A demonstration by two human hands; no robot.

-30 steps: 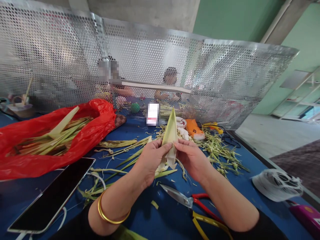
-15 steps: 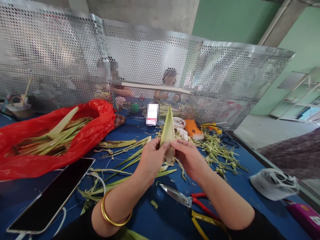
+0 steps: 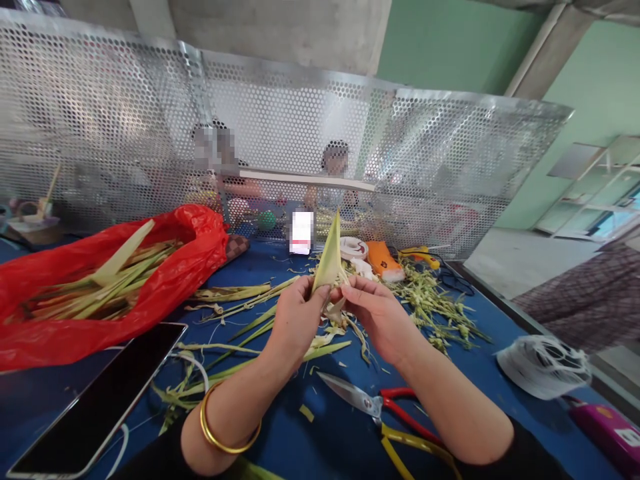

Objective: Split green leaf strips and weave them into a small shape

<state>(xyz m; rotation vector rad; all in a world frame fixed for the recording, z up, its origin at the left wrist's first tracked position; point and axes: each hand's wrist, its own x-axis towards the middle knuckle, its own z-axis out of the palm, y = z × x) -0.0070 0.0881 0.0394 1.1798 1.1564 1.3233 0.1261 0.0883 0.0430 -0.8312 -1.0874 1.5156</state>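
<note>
A pale yellow-green leaf (image 3: 329, 257) points upward above the middle of the blue table. My left hand (image 3: 301, 313) pinches its lower left side between thumb and fingers. At its lower right side, my right hand (image 3: 377, 313) is closed with thumb and fingertips together on the leaf's base. Between the two hands the bottom of the leaf looks folded, partly covered by fingers. Scissors with one red and one yellow handle (image 3: 410, 417) lie below, their blades pointing left.
A red bag (image 3: 200, 233) of long leaves and a dark tablet (image 3: 100, 400) lie left. Cut leaf pieces (image 3: 435, 303), an orange packet (image 3: 384, 259) and a white string roll (image 3: 543, 367) are right. Behind a perforated metal screen (image 3: 280, 107) sit two people.
The leaf has turned and narrowed in view, its base now folded between my hands. Both hands keep their hold. The whole view has shifted slightly.
</note>
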